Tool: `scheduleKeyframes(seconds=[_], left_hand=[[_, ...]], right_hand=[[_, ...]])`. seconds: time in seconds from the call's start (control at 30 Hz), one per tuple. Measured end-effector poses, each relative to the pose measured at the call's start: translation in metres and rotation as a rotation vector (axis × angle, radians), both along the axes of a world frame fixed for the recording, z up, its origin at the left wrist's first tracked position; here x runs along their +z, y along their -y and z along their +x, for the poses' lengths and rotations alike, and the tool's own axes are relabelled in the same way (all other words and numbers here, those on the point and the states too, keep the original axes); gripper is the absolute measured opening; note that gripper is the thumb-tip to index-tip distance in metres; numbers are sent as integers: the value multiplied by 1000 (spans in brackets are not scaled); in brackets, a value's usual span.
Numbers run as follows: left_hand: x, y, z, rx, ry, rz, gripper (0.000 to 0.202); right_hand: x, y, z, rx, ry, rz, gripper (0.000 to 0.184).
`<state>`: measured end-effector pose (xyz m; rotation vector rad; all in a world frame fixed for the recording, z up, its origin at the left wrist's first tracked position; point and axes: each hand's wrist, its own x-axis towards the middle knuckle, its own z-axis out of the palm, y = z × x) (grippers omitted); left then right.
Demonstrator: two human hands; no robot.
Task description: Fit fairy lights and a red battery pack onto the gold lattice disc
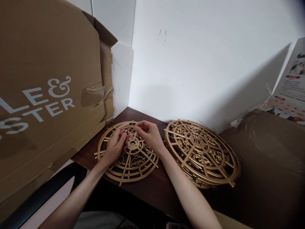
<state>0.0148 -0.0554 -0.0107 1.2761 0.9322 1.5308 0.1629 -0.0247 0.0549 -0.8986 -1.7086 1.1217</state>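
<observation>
A round gold openwork disc (130, 162) lies flat on a dark wooden table (152, 187). Both my hands hover over its hub. My left hand (115, 144) has its fingers curled in a pinch near the centre, holding something small that I cannot make out. My right hand (149, 133) is also pinched, fingertips meeting the left hand's above the hub. To the right lies a stack of similar gold discs (202, 152), with thin wires showing near its centre.
A large brown cardboard box (47, 92) with white lettering leans at the left, overhanging the table. White walls close the corner behind. A brown wrapped bundle (269, 159) and a printed leaflet (292, 86) sit at the right.
</observation>
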Motion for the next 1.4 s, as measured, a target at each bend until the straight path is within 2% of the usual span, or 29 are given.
scheduleKeyframes(seconds=[0.17,0.43,0.57,0.83,1.17,1.27,1.4], left_hand=[[1,2,-2,106,-29,33,36],[8,3,-1,146,-35,68,30],[10,3,-1,162,-26,36,28],[8,2,-2,177,-36,38,27],[13,-1,1,236,-91,30,22],[22,-6,1,199,-82,24,25],[39,-22,-1,-1,-16,-38,31]], right_hand=[[-6,-1,1,89,131,15,16],[-8,-2,3,29,200,10,13],[-6,-1,3,60,227,-56,14],[-6,0,1,118,87,-324,29],[-13,-3,-3,111,-93,-396,32],[-10,-5,0,97,-162,-368,33],[0,-7,7,52,-257,-271,33]])
